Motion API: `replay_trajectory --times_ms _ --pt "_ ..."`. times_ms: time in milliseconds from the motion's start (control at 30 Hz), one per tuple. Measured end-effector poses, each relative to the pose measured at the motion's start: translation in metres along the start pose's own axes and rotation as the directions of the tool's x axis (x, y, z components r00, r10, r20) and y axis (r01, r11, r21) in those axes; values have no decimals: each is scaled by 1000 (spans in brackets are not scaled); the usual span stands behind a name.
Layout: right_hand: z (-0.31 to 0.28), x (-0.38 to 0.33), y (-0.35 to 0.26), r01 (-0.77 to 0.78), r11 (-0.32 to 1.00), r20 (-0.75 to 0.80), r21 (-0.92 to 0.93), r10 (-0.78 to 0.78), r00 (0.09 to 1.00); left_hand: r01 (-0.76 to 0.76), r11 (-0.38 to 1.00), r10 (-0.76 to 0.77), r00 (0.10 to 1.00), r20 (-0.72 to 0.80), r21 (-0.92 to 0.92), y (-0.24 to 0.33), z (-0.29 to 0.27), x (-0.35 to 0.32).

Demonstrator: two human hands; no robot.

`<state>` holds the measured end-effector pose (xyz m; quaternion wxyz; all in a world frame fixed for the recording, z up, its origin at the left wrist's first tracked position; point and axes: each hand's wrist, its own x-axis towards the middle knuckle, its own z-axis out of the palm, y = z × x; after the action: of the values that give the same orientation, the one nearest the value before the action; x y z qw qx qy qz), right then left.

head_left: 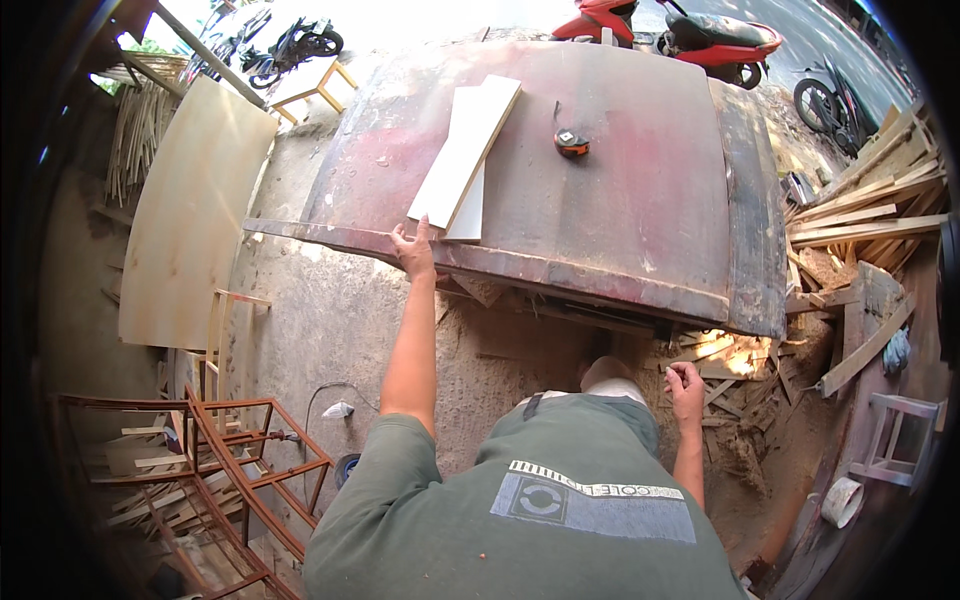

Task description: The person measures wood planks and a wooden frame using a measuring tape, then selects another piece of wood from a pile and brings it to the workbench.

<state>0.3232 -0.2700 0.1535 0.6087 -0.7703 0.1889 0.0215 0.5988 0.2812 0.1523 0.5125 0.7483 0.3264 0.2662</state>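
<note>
My left hand (413, 250) rests at the near edge of the worn reddish table (640, 215). Its fingers are apart, and the fingertips touch the near end of a pale wooden board (465, 150). That board lies slantwise across a second white board (468, 215), which shows at both sides of it. Farther right on the tabletop sits a black and orange tape measure (571, 143). Low at my right side, away from the table, hangs my right hand (685, 392). Its fingers are curled together, and whatever they may hold is hidden.
A large plywood sheet (190, 215) stands left of the table. Brown frames (260, 480) fill the lower left. Scrap wood strips (870, 215) are heaped at the right, above a small grey stool (895, 440). Red motorbikes (715, 42) stand beyond the table.
</note>
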Motion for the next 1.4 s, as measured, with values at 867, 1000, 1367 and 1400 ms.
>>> replay_trajectory --times_ms 867,1000,1367,1400 --pt "87 198 -198 547 805 290 -228 -480 828 418 658 -72 863 500 -626 109 -8 14" --pt "103 192 -232 683 650 342 -333 -592 730 529 647 -38 742 669 -550 114 -37 7" --pt "106 236 -161 805 166 724 -570 -361 587 620 784 -235 240 942 38 81 110 -22" --pt "106 237 -161 795 176 722 -581 -338 603 652 757 -272 247 930 48 71 119 -25"
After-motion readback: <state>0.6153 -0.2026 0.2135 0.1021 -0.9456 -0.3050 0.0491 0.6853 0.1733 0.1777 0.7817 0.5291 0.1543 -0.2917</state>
